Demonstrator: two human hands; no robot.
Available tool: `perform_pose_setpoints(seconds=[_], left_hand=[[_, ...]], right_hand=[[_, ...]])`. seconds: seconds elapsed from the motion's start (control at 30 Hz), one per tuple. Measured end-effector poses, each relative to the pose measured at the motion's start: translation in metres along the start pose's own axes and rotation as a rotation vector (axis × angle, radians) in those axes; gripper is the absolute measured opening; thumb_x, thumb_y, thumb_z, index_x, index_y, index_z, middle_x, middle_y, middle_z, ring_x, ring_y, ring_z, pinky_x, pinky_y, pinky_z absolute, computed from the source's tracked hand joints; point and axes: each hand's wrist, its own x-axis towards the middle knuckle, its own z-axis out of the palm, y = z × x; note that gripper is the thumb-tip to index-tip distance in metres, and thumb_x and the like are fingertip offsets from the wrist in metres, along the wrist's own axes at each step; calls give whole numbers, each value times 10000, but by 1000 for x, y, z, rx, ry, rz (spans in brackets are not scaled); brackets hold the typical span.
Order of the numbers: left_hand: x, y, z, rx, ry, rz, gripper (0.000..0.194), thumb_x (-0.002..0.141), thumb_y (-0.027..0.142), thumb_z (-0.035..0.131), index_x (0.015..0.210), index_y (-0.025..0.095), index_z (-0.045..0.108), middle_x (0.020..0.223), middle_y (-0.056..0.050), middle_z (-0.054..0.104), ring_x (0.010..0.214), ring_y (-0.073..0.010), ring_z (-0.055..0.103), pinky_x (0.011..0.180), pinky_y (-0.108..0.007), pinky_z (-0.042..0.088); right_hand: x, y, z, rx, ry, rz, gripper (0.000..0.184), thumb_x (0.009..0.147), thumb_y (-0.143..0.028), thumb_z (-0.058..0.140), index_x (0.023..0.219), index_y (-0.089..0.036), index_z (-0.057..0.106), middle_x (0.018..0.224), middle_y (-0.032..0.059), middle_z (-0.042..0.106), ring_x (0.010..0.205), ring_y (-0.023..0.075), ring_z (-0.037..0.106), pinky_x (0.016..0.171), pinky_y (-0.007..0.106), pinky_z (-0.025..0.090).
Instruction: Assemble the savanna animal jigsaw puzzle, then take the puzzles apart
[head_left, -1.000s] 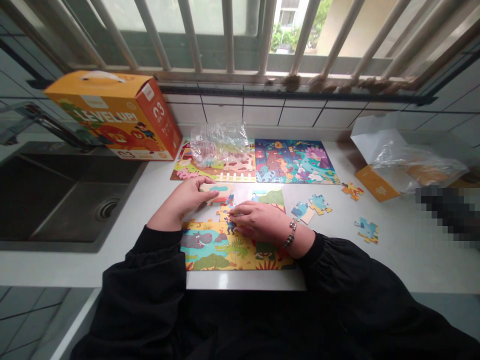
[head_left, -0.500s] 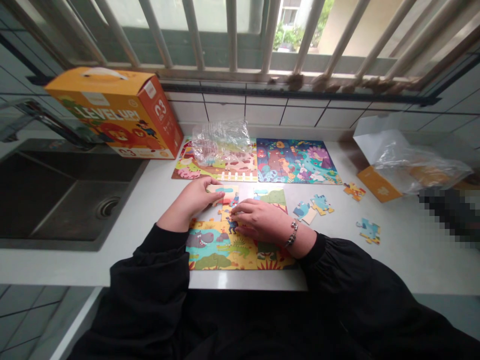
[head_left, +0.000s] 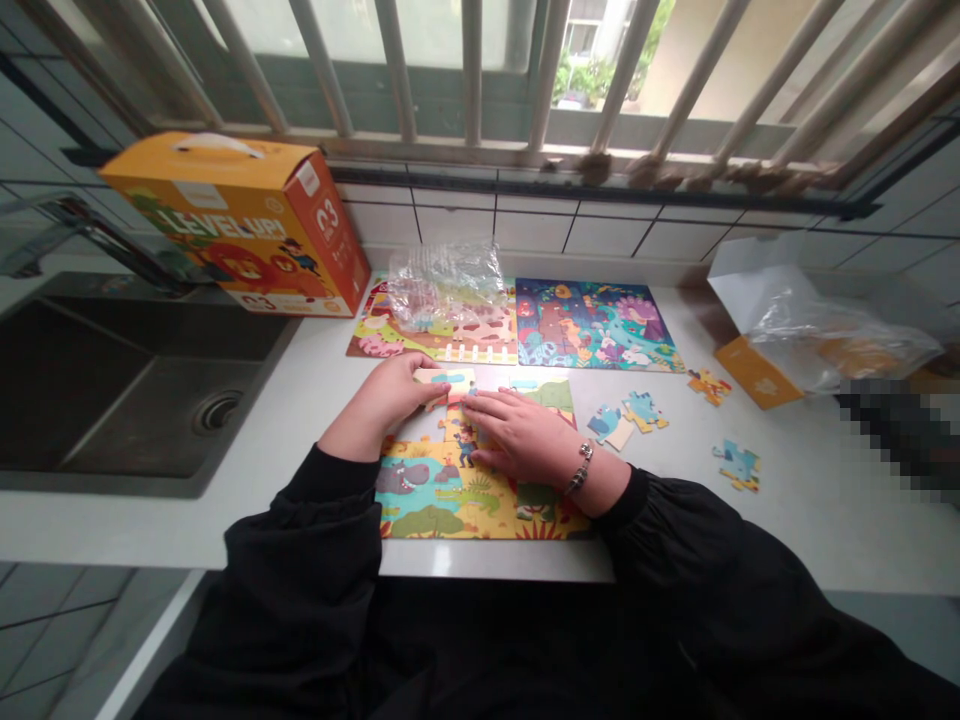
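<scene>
A part-built animal jigsaw (head_left: 442, 495) lies on the white counter (head_left: 787, 520) in front of me. My left hand (head_left: 390, 395) pinches a puzzle piece (head_left: 450, 380) at the jigsaw's upper left edge. My right hand (head_left: 517, 435), with a bracelet at the wrist, lies over the jigsaw's middle with fingers stretched toward that piece and pressing on the puzzle. Loose pieces (head_left: 626, 415) lie just right of the jigsaw, and more loose pieces (head_left: 735, 462) farther right.
Two finished puzzles (head_left: 592, 325) lie behind, one under a crumpled clear bag (head_left: 442, 280). An orange puzzle box (head_left: 240, 230) stands at the back left beside the dark sink (head_left: 112, 390). An open box with plastic wrap (head_left: 810, 330) sits at the right.
My right hand's fingers have stretched out and moved up toward the piece held by my left hand. The camera view has shifted slightly.
</scene>
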Motion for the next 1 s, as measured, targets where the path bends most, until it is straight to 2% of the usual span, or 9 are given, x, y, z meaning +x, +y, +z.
perform_pose_setpoints(seconds=[0.13, 0.33, 0.47, 0.57, 0.77, 1.0], left_hand=[[-1, -1, -1, 46, 5, 59, 212, 807, 391, 841, 903, 222, 756, 931, -79, 799, 856, -284, 706, 726, -385, 483], [1, -5, 1, 112, 14, 79, 236, 837, 396, 836, 977, 212, 788, 1035, -84, 809, 972, -298, 723, 842, -402, 524], [2, -9, 4, 174, 86, 87, 327, 814, 391, 889, 1073, 208, 812, 1136, -98, 787, 1084, -311, 711, 942, -415, 538], [2, -11, 6, 220, 137, 73, 418, 804, 396, 923, 1158, 201, 814, 1167, -107, 751, 1061, -304, 700, 924, -414, 541], [0, -12, 5, 261, 126, 137, 295, 846, 364, 911, 1071, 201, 809, 1093, -85, 743, 1007, -284, 688, 913, -410, 547], [-2, -11, 6, 257, 123, 163, 311, 885, 354, 873, 1154, 204, 833, 1124, -91, 747, 1029, -283, 701, 917, -415, 571]], right_hand=[[1, -1, 0, 8, 0, 7, 639, 1044, -419, 785, 1603, -163, 611, 1670, 194, 612, 1539, 401, 591, 1334, 652, 431], [2, -3, -3, 4, -35, 7, 693, 1064, -469, 751, 1645, -137, 572, 1696, 198, 584, 1567, 395, 556, 1356, 631, 402], [3, -3, -3, -1, -48, 8, 700, 1065, -493, 744, 1647, -143, 575, 1689, 200, 588, 1569, 388, 551, 1357, 621, 399], [4, -3, -2, -8, -52, 1, 685, 1071, -507, 732, 1629, -136, 594, 1691, 199, 586, 1569, 385, 550, 1352, 604, 408], [4, -3, -3, -15, -49, -10, 654, 1071, -517, 736, 1600, -150, 620, 1694, 176, 593, 1559, 388, 560, 1343, 614, 410], [2, -7, -3, -33, -40, -6, 622, 1058, -478, 769, 1584, -181, 624, 1690, 161, 604, 1554, 364, 576, 1329, 588, 429]])
